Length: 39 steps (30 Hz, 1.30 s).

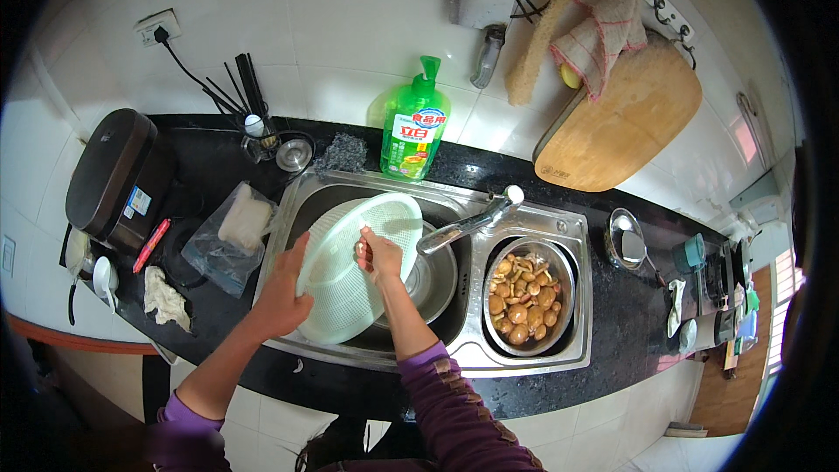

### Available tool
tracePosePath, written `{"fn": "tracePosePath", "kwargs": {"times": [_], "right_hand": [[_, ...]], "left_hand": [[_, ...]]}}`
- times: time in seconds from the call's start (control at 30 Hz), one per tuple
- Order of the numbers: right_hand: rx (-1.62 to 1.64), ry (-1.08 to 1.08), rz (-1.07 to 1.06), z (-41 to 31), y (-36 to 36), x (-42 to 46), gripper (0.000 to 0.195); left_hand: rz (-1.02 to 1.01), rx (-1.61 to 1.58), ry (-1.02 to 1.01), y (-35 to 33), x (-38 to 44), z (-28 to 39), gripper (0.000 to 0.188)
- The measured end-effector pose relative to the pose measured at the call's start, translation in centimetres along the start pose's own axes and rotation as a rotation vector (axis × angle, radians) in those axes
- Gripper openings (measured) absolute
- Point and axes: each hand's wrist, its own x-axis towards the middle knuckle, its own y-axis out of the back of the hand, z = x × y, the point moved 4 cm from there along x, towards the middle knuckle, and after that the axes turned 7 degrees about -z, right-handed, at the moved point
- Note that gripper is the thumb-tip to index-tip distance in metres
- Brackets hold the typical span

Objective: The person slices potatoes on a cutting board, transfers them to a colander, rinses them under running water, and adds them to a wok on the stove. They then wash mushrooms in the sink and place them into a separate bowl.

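Observation:
A pale green plastic colander point(347, 301) is tilted up over the left sink basin point(452, 314). My left hand point(280, 298) holds its rim on the left side, fingers along the outside. My right hand point(380, 255) is over the colander's inner face, with its fingers curled and thumb raised. Whether anything small is pinched there is hidden by the fingers. Below the colander, partly covered, a stainless steel bowl point(438, 285) sits in the basin. The faucet point(462, 228) reaches in from the right, its spout close to the colander.
In the right basin stands a steel bowl point(570, 275) of brown mushrooms point(524, 301). A green dish-soap bottle point(413, 131) and a steel-wool scrubber point(342, 154) are behind the sink. A plastic bag point(226, 252) lies left. A wooden cutting board point(623, 124) hangs at right.

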Motion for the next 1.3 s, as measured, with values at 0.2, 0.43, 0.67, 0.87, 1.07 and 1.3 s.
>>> {"fn": "tracePosePath", "kwargs": {"times": [0.2,0.43,0.67,0.87,1.07,1.3], "right_hand": [[0.020,0.003,-0.011,0.1,-0.2,-0.5,0.026],[-0.039,-0.039,-0.001,0.3,-0.3,-0.7,0.028],[-0.116,-0.055,-0.042,0.4,-1.5,-0.8,0.031],[-0.118,0.013,-0.145,0.3,-0.6,-1.3,0.026],[-0.071,0.180,0.004,-0.3,-0.9,-1.8,0.023],[-0.100,0.269,0.054,-0.9,-1.2,-1.6,0.025]], "left_hand": [[0.024,0.055,-0.001,-0.3,-0.3,0.1,0.077],[0.019,0.080,-0.028,-0.9,-0.7,0.4,0.078],[0.071,0.003,-0.013,-0.9,-0.6,-1.7,0.077],[0.114,-0.281,0.145,0.0,-1.1,-2.7,0.073],[0.160,-0.285,0.069,0.3,-1.6,-2.4,0.074],[0.160,-0.158,-0.002,0.6,-2.1,-0.8,0.075]]}}
